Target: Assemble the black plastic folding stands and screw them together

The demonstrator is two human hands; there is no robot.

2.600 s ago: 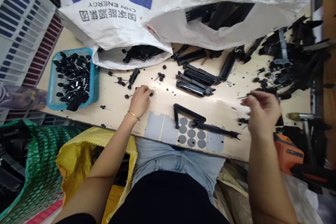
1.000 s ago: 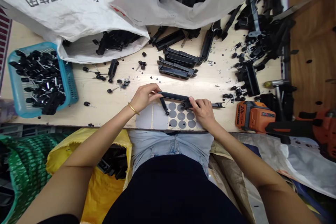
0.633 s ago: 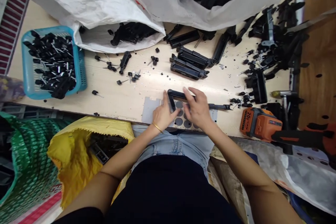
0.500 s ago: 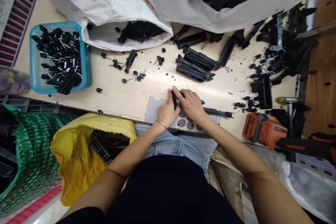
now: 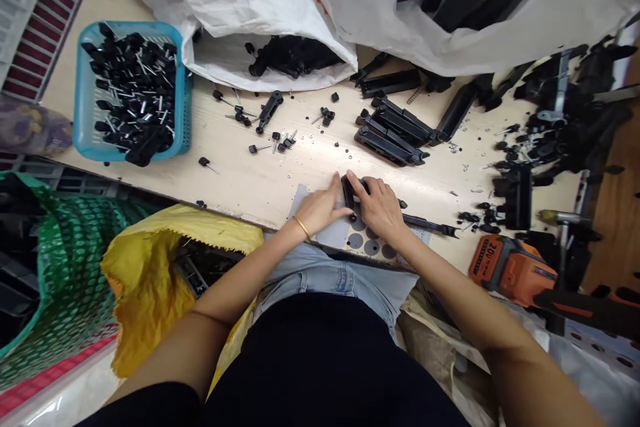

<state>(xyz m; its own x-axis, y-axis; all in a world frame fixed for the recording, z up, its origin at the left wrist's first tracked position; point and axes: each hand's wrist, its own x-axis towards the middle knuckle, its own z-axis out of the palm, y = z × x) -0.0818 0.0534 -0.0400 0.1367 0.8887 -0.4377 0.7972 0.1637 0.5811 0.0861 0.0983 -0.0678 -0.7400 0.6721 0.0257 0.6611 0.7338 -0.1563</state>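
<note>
in the head view, the near edge of the bench (image 5: 245, 190) slants from the left down towards the lap, and both hands work close to it. the left hand (image 5: 316, 212) and the right hand (image 5: 379, 210) are near each other, index fingertips almost meeting at the upper corner of a black arm (image 5: 349, 197), which lies near that edge, over the grey sheets (image 5: 333, 233). the left thumb and index stand spread around the visible leg; the right fingers curve over the hidden part (i cannot tell whether either hand grips firmly).

the widest stretch of pale wood for moving runs to the left, up to the blue basket (image 5: 185, 107), with a lone knobbed pin (image 5: 206, 163) on it. a narrower strip lies beyond the hands, before the folded black arms (image 5: 390, 147). on the right, a cluster of black parts (image 5: 517, 197) and an orange power tool (image 5: 523, 277) take up the space.

the visible leg has its long axis pointing from the corner towards the person. past the right hand, a forked rod (image 5: 427, 223) points right and slightly nearwards, fork outward; whether it joins the leg is hidden.
</note>
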